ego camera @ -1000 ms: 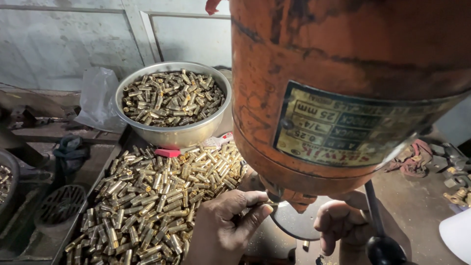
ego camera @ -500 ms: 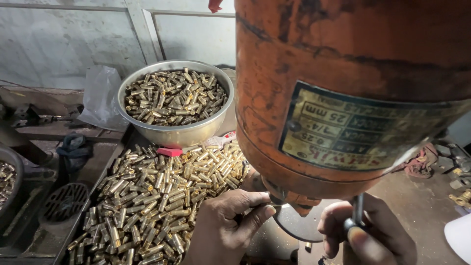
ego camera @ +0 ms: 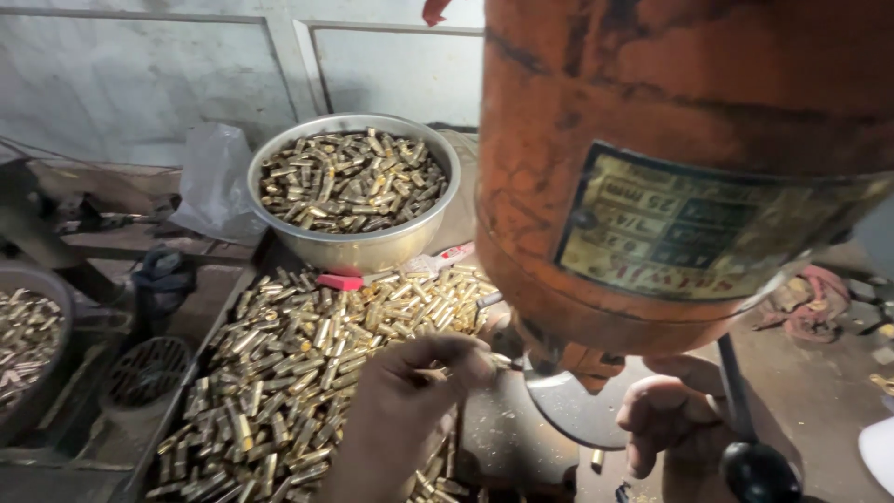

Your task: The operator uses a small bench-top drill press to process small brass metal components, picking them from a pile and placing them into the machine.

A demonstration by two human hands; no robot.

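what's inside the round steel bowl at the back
The round steel bowl is heaped with small brass cylindrical pieces, like those spread loose on the tray in front. The heap hides the bowl's bottom.

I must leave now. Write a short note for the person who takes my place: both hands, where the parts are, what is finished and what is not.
Left hand: pinches one small brass piece at the round metal plate under the orange machine.
Right hand: beside the lever with the black knob; grip cannot be told.
Parts: loose brass pieces in the tray, more in the steel bowl behind.
Done or left: which heap is finished cannot be told.
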